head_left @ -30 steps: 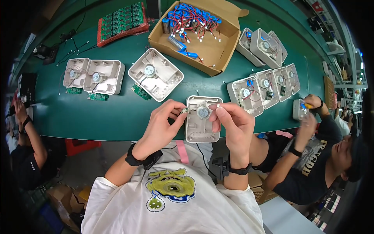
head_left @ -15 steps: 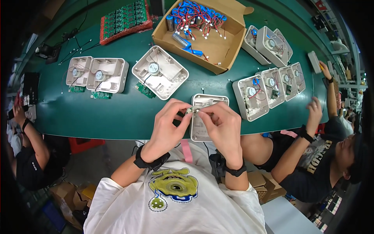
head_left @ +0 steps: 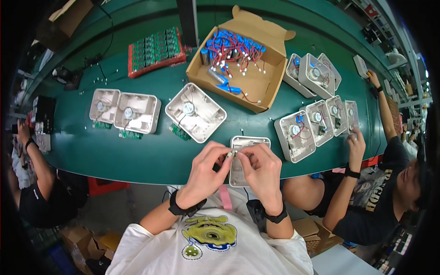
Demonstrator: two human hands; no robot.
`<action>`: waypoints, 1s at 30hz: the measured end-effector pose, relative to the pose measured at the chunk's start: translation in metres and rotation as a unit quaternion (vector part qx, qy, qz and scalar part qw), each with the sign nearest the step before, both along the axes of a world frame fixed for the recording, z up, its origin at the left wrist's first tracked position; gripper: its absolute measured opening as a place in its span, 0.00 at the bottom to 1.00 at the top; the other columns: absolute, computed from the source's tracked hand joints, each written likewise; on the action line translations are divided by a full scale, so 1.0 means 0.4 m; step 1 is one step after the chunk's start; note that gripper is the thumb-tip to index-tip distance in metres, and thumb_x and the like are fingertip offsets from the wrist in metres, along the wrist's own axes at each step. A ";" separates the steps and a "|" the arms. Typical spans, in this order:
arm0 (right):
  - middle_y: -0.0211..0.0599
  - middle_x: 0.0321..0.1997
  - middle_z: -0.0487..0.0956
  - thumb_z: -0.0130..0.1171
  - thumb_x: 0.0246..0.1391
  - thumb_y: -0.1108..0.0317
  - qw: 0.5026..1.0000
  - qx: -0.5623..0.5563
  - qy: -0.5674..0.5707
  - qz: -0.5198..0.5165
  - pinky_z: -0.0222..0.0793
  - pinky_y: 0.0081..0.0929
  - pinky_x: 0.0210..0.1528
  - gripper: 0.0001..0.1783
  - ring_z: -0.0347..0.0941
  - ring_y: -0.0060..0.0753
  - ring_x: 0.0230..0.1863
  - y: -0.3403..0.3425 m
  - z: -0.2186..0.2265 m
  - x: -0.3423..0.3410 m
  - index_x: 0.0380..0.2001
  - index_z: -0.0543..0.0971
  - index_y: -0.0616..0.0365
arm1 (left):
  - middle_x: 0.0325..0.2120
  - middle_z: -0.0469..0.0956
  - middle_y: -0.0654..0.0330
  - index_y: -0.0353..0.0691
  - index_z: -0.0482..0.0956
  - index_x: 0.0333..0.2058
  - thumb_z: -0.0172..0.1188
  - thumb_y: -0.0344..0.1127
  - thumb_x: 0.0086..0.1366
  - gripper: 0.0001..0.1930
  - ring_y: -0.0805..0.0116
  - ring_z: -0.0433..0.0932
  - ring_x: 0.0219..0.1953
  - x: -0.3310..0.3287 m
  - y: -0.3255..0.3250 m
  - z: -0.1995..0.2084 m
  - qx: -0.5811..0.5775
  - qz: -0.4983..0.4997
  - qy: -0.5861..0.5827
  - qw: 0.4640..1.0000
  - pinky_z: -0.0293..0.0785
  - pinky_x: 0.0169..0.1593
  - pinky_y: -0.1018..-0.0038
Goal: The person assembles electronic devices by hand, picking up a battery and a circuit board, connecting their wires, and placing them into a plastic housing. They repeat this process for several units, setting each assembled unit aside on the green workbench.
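Above a pale plastic housing (head_left: 238, 178) at the near table edge, both my hands meet fingertip to fingertip. My left hand (head_left: 207, 168) pinches a small circuit board (head_left: 230, 155) with pale parts on it. Fingers closed against that board, my right hand (head_left: 262, 170) grips something tiny at its edge, perhaps a plug; the fingertips hide it. Beneath the hands, much of the housing's inside is covered. Farther left lies another open housing (head_left: 197, 120) with a round speaker (head_left: 189, 108) and a green circuit board (head_left: 180, 132) beside it.
A cardboard box (head_left: 247, 98) of blue batteries (head_left: 236, 46) with red leads stands behind. Circuit boards (head_left: 158, 48) sit on red wrap at the far left. Two housings (head_left: 137, 112) are left; several more (head_left: 295, 137) line the right. A co-worker's hand (head_left: 355, 142) is near them.
The view has shifted, so the table and things appear lower. My hands stay together over the housing, still pinching the small board. The co-worker's near hand has moved toward the right-hand housings.
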State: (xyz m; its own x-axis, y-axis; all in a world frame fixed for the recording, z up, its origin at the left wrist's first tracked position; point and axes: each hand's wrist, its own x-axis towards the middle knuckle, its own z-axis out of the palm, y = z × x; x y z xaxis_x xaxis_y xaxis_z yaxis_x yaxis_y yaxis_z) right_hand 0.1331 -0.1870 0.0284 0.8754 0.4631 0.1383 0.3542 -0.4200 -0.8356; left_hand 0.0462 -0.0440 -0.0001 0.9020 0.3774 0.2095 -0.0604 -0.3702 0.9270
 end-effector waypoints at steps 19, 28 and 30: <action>0.39 0.31 0.79 0.69 0.56 0.81 0.998 -0.010 -0.056 0.039 0.71 0.32 0.28 0.05 0.76 0.34 0.23 -0.006 -0.017 0.009 0.35 0.83 0.64 | 0.38 0.80 0.55 0.31 0.83 0.45 0.69 0.17 0.62 0.13 0.69 0.81 0.31 0.020 0.003 0.009 0.054 0.008 0.012 0.998 0.78 0.36 0.75; 0.39 0.32 0.80 0.68 0.57 0.80 0.999 0.046 0.020 0.022 0.71 0.31 0.28 0.05 0.76 0.33 0.23 -0.013 -0.031 0.000 0.36 0.83 0.65 | 0.40 0.81 0.55 0.31 0.83 0.45 0.69 0.17 0.63 0.12 0.68 0.81 0.35 0.015 -0.001 -0.015 0.015 0.014 0.014 1.000 0.79 0.41 0.75; 0.39 0.32 0.80 0.68 0.57 0.80 0.998 0.052 0.034 0.020 0.71 0.31 0.28 0.05 0.76 0.33 0.23 -0.010 -0.031 0.000 0.36 0.83 0.65 | 0.40 0.81 0.55 0.32 0.84 0.45 0.69 0.18 0.63 0.12 0.68 0.81 0.35 0.014 0.001 -0.018 -0.011 0.014 0.020 1.000 0.79 0.41 0.74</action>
State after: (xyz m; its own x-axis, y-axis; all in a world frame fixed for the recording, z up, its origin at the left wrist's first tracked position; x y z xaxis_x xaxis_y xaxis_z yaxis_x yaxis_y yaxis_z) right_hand 0.1329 -0.1912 0.0159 0.8650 0.4849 0.1289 0.3107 -0.3161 -0.8964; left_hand 0.0519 -0.0436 -0.0073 0.8983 0.4075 0.1642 -0.0123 -0.3504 0.9365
